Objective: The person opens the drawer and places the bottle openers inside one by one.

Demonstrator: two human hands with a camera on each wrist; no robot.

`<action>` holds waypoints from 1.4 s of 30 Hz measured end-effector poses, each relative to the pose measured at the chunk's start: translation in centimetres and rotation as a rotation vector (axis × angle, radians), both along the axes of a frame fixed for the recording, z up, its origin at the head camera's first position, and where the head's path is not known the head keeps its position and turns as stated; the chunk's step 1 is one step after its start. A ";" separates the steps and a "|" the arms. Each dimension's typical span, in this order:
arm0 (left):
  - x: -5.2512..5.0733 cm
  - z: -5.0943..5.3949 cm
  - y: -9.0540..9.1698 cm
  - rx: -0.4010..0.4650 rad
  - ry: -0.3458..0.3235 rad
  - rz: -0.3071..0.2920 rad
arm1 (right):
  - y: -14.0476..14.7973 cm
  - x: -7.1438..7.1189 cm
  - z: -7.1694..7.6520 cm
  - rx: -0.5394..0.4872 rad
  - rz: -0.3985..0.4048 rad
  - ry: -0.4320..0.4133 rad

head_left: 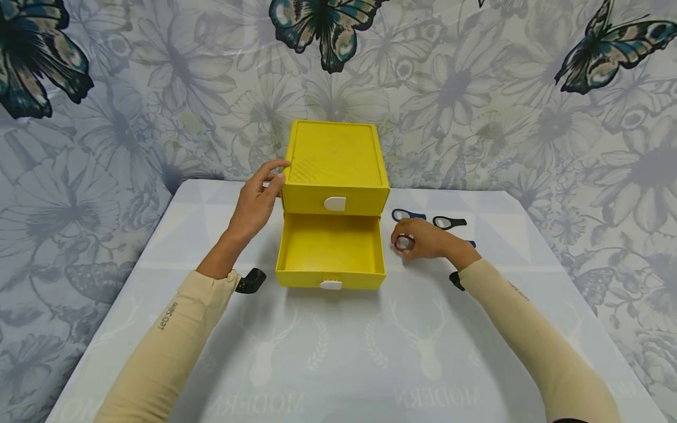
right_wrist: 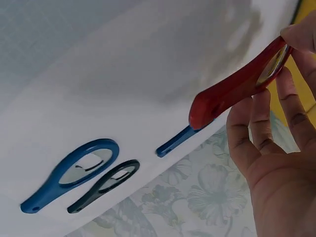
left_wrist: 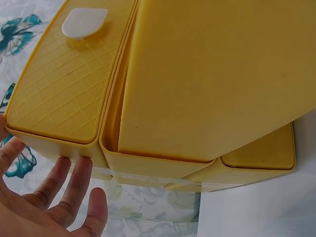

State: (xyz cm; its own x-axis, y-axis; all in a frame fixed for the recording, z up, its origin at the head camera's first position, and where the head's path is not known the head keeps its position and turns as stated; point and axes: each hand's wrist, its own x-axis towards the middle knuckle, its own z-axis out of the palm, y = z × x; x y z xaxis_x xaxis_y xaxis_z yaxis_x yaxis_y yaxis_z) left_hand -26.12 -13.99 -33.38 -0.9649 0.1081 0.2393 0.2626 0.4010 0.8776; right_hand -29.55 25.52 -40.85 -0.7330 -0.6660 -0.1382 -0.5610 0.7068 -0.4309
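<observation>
My right hand (head_left: 425, 239) pinches the red magnifier (right_wrist: 236, 88) by its lens end, thumb on 1 side and fingertips on the other, so that grip is closed on it. What matters most in space, I judge, is how it lies against the drawer (head_left: 330, 249) of the yellow box (head_left: 338, 155): the drawer juts toward me just to the left of my right fingertips, near but not touching. The lens end faces that way, while the handle runs back along my palm toward the wrist, so the long axis lies roughly sideways, across the drawer's pull-out line, with the lens leading. The head view hides most of the handle under my hand, so I can't be sure of its exact angle or how high it is off the table (head_left: 338, 329). My right hand is plainly the nearer to the red magnifier; my left hand (head_left: 254, 202) is across at the box's far side, its fingers loosely extended, touching the left edge and gripping nothing. Past my right hand, 2 blue magnifiers (right_wrist: 59, 180) and 1 black magnifier (right_wrist: 91, 199) lie on the table, on the side away from the drawer.
</observation>
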 end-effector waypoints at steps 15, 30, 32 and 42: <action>-0.1 0.1 0.0 0.006 -0.010 0.004 | -1.0 2.1 3.1 0.007 0.039 0.078; -0.2 -0.1 -0.1 0.012 -0.007 -0.001 | -2.8 4.5 8.7 -0.032 0.201 0.247; -0.2 -0.2 -0.1 0.016 -0.007 -0.002 | -3.2 4.7 9.3 -0.039 0.222 0.267; -0.1 0.0 0.0 0.026 0.002 -0.003 | -6.0 5.8 11.3 -0.020 0.271 0.262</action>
